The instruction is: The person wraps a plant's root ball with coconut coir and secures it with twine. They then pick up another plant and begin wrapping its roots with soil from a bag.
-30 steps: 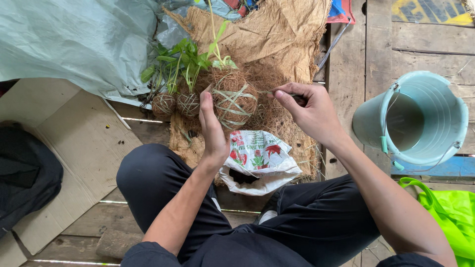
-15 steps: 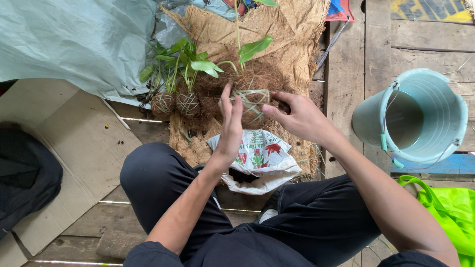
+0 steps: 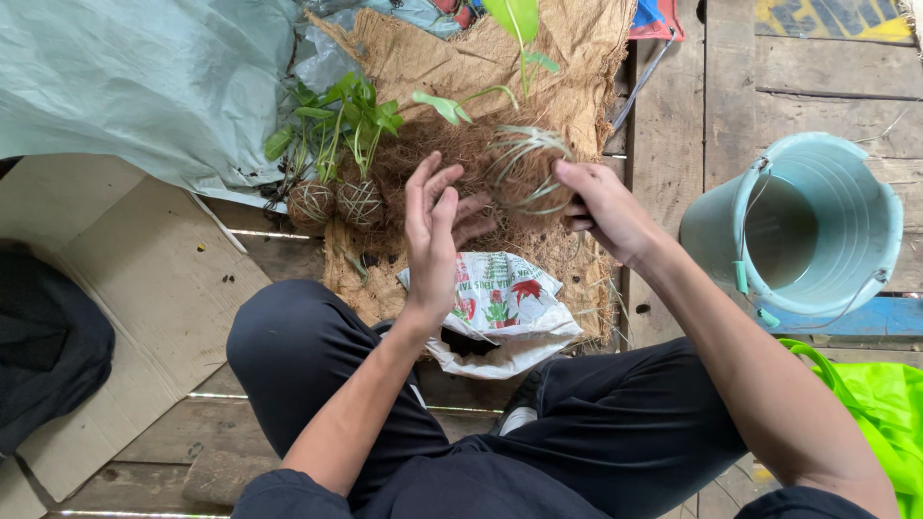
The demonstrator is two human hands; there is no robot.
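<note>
A rough outdoor gardening spot, this: the person sits cross-legged on a weathered plank floor (image 3: 817, 86), burlap sheet (image 3: 577, 58) and coconut fibre (image 3: 461, 163) spread out, small string-wrapped plant balls (image 3: 336, 202) lined up, a pale blue bucket (image 3: 808, 231) alongside, tarpaulin (image 3: 135, 86) and flattened cardboard (image 3: 125, 317).

We look down on our crossed legs on wooden planks. Our right hand (image 3: 606, 207) holds a fibre-wrapped plant ball (image 3: 524, 173) bound in pale string, its green leaves (image 3: 514, 19) reaching up. Our left hand (image 3: 433, 231) hangs open just beside it, perhaps touching the fibre. Two finished small balls (image 3: 336, 202) sit on the burlap (image 3: 577, 58). A pale blue bucket (image 3: 865, 183) stands to the right, a printed bag (image 3: 500, 308) near our knees.
</note>
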